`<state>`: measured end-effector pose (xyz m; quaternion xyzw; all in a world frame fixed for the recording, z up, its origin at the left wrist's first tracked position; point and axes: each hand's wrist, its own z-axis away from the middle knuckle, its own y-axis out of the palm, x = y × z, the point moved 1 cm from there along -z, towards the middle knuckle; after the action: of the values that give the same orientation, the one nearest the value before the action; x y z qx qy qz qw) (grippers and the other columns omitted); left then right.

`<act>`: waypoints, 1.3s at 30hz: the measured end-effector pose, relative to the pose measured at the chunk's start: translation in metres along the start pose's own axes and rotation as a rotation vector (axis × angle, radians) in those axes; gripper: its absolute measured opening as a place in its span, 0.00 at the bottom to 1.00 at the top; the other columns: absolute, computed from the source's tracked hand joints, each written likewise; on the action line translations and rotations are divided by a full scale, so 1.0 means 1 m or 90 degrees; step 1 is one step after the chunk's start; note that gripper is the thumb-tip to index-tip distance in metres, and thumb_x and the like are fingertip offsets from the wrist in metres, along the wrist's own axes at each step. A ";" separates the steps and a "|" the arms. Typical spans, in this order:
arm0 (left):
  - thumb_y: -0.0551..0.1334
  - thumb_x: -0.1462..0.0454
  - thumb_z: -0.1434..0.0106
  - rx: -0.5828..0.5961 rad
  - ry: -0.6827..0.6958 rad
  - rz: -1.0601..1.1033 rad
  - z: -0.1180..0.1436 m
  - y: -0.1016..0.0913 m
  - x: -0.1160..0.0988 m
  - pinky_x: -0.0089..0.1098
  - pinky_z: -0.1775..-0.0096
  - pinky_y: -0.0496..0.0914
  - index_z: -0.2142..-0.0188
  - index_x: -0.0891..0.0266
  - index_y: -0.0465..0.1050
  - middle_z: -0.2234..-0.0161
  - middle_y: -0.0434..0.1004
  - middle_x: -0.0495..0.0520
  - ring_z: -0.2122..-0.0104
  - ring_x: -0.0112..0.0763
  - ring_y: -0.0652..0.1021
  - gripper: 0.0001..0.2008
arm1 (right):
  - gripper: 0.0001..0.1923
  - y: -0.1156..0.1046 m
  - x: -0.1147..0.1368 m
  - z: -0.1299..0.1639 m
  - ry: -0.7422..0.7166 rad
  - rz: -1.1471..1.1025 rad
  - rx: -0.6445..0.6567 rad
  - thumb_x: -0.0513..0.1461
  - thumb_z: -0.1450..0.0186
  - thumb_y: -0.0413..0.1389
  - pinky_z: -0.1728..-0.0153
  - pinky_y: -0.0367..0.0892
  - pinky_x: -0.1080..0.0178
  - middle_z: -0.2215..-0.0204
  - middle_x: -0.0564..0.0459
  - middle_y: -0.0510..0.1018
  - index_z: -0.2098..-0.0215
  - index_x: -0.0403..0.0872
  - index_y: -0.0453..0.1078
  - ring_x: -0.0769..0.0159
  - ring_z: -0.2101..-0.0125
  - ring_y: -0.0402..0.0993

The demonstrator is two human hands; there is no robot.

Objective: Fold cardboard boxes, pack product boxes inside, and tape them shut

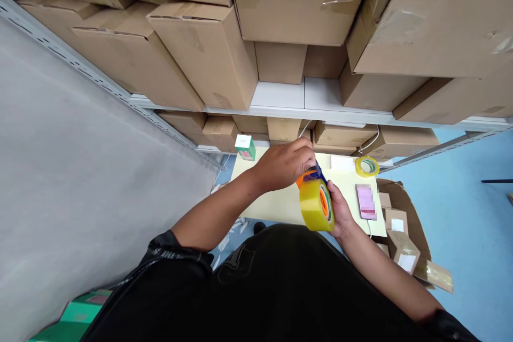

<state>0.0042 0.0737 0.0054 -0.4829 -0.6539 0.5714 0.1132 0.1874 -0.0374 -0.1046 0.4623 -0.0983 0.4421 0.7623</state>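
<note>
In the head view, a tape dispenser (315, 172) with orange and dark blue parts carries a wide roll of yellow clear tape (313, 207). It is held up in front of my body, above the table. My right hand (340, 210) is closed on the dispenser and roll from the right side. At the dispenser's upper end, my left hand (286, 164) has its fingers bent and pressed together against the blue and orange head. Whether those fingertips also pinch the tape's loose end is hidden.
On the pale yellow table (264, 204) are a green and white box (245, 147), another tape roll (366, 166) and a phone (366, 202) with a cable. Shelves of cardboard boxes (208, 53) rise ahead. An open carton (404, 189) with small boxes stands right; a grey wall (80, 171) is left.
</note>
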 end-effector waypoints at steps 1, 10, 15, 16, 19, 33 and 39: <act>0.51 0.56 0.21 0.008 0.006 0.006 -0.001 0.000 0.002 0.31 0.63 0.68 0.58 0.59 0.75 0.51 0.76 0.55 0.63 0.32 0.77 0.17 | 0.28 -0.001 -0.001 0.000 0.001 -0.001 0.002 0.62 0.36 0.58 0.51 0.79 0.49 0.59 0.47 0.88 0.55 0.51 0.79 0.47 0.52 0.84; 0.51 0.58 0.21 0.018 0.013 0.163 0.006 -0.008 0.004 0.35 0.53 0.73 0.58 0.58 0.71 0.52 0.74 0.57 0.56 0.35 0.77 0.13 | 0.29 -0.022 0.000 -0.003 -0.009 -0.006 0.022 0.64 0.36 0.57 0.48 0.78 0.48 0.60 0.47 0.88 0.55 0.52 0.79 0.46 0.51 0.84; 0.52 0.57 0.22 0.008 -0.018 0.177 0.019 -0.007 0.002 0.34 0.54 0.74 0.60 0.58 0.70 0.52 0.74 0.57 0.54 0.35 0.78 0.13 | 0.26 -0.035 0.001 -0.006 0.035 -0.026 0.041 0.61 0.40 0.60 0.48 0.77 0.45 0.62 0.45 0.88 0.59 0.50 0.79 0.45 0.53 0.84; 0.52 0.56 0.22 0.003 -0.028 0.188 0.022 -0.009 0.004 0.34 0.55 0.74 0.60 0.58 0.70 0.53 0.75 0.57 0.55 0.34 0.78 0.14 | 0.25 -0.040 0.001 -0.007 0.034 -0.028 0.043 0.60 0.40 0.62 0.49 0.77 0.46 0.62 0.47 0.88 0.59 0.50 0.79 0.46 0.54 0.85; 0.48 0.54 0.20 -0.084 -0.095 0.222 0.030 -0.021 0.013 0.33 0.58 0.74 0.61 0.57 0.69 0.59 0.76 0.54 0.61 0.31 0.79 0.17 | 0.19 -0.055 -0.002 -0.008 0.025 -0.012 0.066 0.52 0.43 0.66 0.52 0.78 0.49 0.62 0.49 0.88 0.59 0.50 0.79 0.50 0.59 0.86; 0.53 0.28 0.37 0.073 -0.597 0.829 0.095 0.078 0.025 0.33 0.72 0.76 0.66 0.64 0.73 0.67 0.79 0.58 0.72 0.35 0.80 0.39 | 0.19 -0.072 0.038 -0.001 -0.279 0.152 -0.069 0.49 0.43 0.67 0.57 0.76 0.56 0.58 0.52 0.84 0.56 0.52 0.80 0.56 0.61 0.81; 0.62 0.33 0.39 0.112 -0.599 1.072 0.081 0.089 0.004 0.39 0.63 0.80 0.66 0.64 0.73 0.62 0.82 0.62 0.59 0.47 0.85 0.34 | 0.23 -0.067 0.040 0.016 -0.362 0.300 -0.050 0.49 0.39 0.67 0.51 0.74 0.54 0.51 0.50 0.80 0.47 0.55 0.76 0.52 0.52 0.78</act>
<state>-0.0095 0.0147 -0.0982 -0.5048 -0.0272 0.6471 -0.5707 0.2661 -0.0393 -0.1150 0.5017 -0.4265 0.4554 0.5992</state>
